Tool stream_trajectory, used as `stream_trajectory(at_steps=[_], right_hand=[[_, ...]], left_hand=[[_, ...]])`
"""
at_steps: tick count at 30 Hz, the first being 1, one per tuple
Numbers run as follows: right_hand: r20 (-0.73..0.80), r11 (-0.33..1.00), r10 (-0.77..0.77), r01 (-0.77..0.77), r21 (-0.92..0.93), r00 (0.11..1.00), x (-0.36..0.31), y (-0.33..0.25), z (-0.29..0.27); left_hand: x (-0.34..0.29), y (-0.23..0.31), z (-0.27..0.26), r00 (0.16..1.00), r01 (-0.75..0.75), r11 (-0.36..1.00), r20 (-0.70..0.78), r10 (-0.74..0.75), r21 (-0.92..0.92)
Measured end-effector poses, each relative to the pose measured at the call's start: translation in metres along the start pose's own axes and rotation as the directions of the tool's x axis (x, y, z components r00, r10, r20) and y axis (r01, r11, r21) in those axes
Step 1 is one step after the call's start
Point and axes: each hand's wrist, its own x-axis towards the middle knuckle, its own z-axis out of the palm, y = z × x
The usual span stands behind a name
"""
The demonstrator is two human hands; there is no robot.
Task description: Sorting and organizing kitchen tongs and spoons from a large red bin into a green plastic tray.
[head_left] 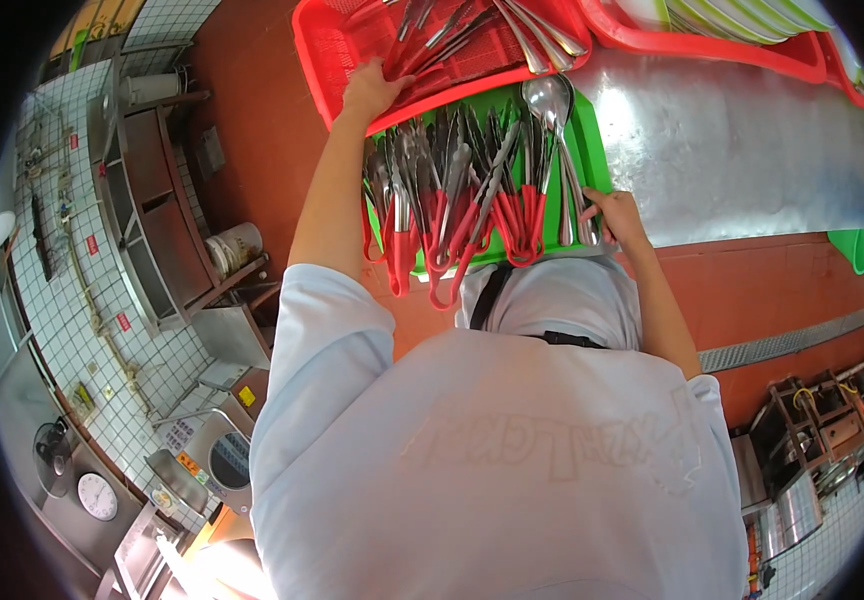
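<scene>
A red plastic basket [314, 60] with loose metal utensils stands at the far side. My left hand [372, 92] reaches into its near left part, fingers closed around the red handles of tongs [399, 55]. Nearer to me is a green tray [592, 140]. Along it lie several metal tongs [452, 190] side by side, their red handles toward me and some overhanging the near edge. Large metal spoons [552, 105] lie at the tray's right side, bowls pointing away. My right hand [617, 217] is at the tray's near right corner, fingers closed at the spoon handles.
A metal table [742, 150] extends to the right. On its far side a red bin [692, 50] holds stacked green-and-white dishes [742, 20]. Metal shelving [157, 190] stands at the left, a floor drain grate [802, 335] at the right. Green and blue containers [857, 248] sit beyond the table.
</scene>
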Motion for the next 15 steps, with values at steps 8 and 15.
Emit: stream_trajectory(at_steps=[8, 15], right_hand=[[-0.019, 1.0, -0.018, 0.019, 0.016, 1.0, 0.001, 0.003, 0.001], [-0.015, 0.998, -0.051, 0.052, 0.044, 0.999, 0.0, 0.005, 0.007]], left_hand=[[-0.04, 0.034, -0.031, 0.992, -0.019, 0.997, -0.126, 0.009, -0.079], [-0.107, 0.031, -0.054, 0.927, 0.057, 0.943, -0.333, -0.173, -0.329]])
